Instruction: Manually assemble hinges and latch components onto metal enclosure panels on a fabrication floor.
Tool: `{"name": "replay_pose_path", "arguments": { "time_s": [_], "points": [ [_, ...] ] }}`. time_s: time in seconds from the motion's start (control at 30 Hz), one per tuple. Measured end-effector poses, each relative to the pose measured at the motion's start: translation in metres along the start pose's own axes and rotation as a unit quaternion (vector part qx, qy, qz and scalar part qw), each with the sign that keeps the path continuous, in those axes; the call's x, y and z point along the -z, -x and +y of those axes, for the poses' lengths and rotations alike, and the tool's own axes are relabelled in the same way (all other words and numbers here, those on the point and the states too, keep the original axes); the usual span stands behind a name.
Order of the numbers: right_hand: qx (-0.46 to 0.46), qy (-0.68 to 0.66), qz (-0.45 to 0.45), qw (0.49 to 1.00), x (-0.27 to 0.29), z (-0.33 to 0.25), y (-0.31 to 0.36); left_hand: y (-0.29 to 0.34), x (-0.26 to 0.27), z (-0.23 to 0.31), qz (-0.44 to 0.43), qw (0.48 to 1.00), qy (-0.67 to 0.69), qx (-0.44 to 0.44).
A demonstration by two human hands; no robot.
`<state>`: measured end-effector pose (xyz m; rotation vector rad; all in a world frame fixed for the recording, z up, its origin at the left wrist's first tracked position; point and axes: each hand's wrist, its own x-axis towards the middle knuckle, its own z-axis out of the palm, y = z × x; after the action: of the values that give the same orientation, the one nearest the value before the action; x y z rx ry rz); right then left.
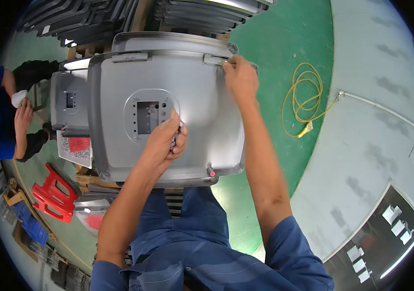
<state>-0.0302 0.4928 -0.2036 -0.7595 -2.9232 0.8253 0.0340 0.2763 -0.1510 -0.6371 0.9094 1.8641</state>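
Note:
A large grey sheet-metal panel (207, 116) lies flat in front of me, with rounded corners and a square cutout ringed by holes and studs. Over its middle, beside the cutout, my left hand (165, 140) is closed with thumb up; small dark bits show between its fingers, too small to name. At the far right corner my right hand (242, 80) has its fingers pinched together by a flat metal bracket (214, 59). What the fingertips hold there is hidden. A second bracket (129, 57) sits on the far left edge. Near the front edge stands a red-tipped peg (211, 171).
Stacked dark panels (202, 17) stand at the back. On the left a co-worker in blue (1, 116) handles something white beside a smaller grey panel (69, 102). A red plastic stool (54, 194) is on the floor, left. A yellow hose (294, 97) lies coiled at right by the wall.

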Motion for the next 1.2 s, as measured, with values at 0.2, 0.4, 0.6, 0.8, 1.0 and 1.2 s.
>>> {"name": "replay_pose_path", "arguments": {
  "time_s": [0.2, 0.4, 0.6, 0.8, 1.0, 1.2],
  "points": [
    [0.029, -0.288, -0.196, 0.937, 0.053, -0.063, 0.095, -0.001, 0.006, 0.003, 0.026, 0.999, 0.044, 0.0],
    [0.094, -0.227, -0.185, 0.952, 0.041, -0.061, 0.121, -0.006, 0.003, 0.0, -0.003, 1.0, 0.02, 0.005],
    [0.156, -0.181, -0.129, 0.962, 0.027, -0.052, 0.104, -0.008, 0.013, -0.005, -0.021, 1.0, 0.009, -0.015],
    [0.121, -0.1, 0.087, 0.984, 0.009, -0.013, 0.02, -0.01, 0.022, -0.008, 0.044, 0.998, 0.033, 0.011],
    [0.109, -0.041, 0.044, 0.992, -0.01, 0.008, -0.007, -0.007, 0.035, -0.009, 0.0, 0.999, 0.037, 0.025],
    [0.079, -0.065, 0.036, 0.994, -0.021, 0.014, -0.004, -0.006, 0.041, -0.01, -0.025, 0.999, 0.042, 0.0]
  ]
}}
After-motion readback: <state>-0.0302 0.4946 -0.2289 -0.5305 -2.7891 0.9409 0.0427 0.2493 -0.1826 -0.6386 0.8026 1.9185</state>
